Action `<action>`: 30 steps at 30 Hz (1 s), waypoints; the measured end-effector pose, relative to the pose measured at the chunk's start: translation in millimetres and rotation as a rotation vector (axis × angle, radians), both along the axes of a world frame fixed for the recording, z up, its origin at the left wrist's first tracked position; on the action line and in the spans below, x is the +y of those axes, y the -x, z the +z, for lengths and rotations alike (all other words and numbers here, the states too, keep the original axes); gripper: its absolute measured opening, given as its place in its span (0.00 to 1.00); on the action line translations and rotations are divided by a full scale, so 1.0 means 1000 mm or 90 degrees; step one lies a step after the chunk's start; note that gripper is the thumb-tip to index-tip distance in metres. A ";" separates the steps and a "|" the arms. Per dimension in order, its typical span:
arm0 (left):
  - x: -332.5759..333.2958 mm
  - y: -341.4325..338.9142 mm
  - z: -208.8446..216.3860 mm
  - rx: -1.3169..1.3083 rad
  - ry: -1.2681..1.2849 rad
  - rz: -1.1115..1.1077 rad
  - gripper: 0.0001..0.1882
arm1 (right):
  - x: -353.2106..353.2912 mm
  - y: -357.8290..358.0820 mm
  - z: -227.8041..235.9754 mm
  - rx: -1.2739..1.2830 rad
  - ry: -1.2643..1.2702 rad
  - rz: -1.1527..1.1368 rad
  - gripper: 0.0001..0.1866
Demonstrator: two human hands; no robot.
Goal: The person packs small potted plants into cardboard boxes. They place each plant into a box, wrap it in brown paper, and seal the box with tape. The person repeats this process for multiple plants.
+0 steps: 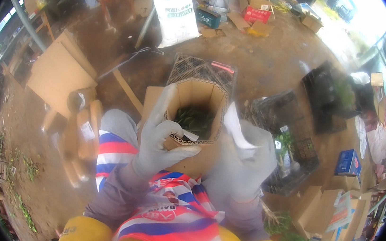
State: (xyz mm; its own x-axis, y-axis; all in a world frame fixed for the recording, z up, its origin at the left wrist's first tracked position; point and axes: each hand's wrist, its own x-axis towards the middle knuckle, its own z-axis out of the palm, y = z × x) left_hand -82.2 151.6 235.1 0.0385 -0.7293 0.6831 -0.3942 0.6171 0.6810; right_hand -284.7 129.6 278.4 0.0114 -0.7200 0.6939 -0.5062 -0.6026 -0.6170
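Note:
A tall, many-sided cardboard box (203,91) stands open in front of me, with dark green leaves (195,119) deep inside. My left hand (156,141), in a pale work glove, grips the near left part of its rim. One finger stretches up along the side, while the thumb lies across the near outer wall. Close to those fingertips, a small white slip (191,135) shows just inside the rim. My right hand (248,158), gloved too and smeared by motion, holds a white strip of paper (236,126) beside the box's right side. Its fingertips are hard to make out.
A black crate (203,70) lies just beyond the box. To the right, another black crate (302,145) contains a leafy plant. Flattened cardboard (60,74) and long cardboard packages (84,132) lie left. A white sack (174,17) stands farther back; loose cartons (318,211) crowd the lower right.

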 end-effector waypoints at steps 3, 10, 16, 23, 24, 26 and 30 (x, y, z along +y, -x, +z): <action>-0.002 0.004 0.002 -0.003 0.021 0.005 0.20 | 0.000 -0.001 0.002 0.063 0.054 -0.004 0.12; 0.006 0.001 0.003 -0.033 0.019 0.051 0.20 | -0.004 -0.009 -0.007 0.113 0.078 -0.053 0.09; -0.002 0.000 -0.003 -0.058 0.058 0.043 0.16 | -0.010 -0.016 -0.001 0.139 0.105 -0.076 0.09; 0.002 0.003 0.003 -0.047 0.046 0.024 0.19 | -0.016 -0.008 0.009 0.274 0.163 -0.066 0.09; 0.001 0.004 0.003 -0.047 0.049 0.032 0.19 | -0.017 -0.010 0.010 0.264 0.142 -0.061 0.09; -0.002 0.004 0.000 -0.050 0.059 0.050 0.20 | -0.020 -0.011 0.011 0.261 0.095 -0.045 0.10; -0.005 -0.011 -0.011 -0.048 0.041 0.076 0.19 | -0.015 -0.012 0.006 0.084 -0.101 0.033 0.14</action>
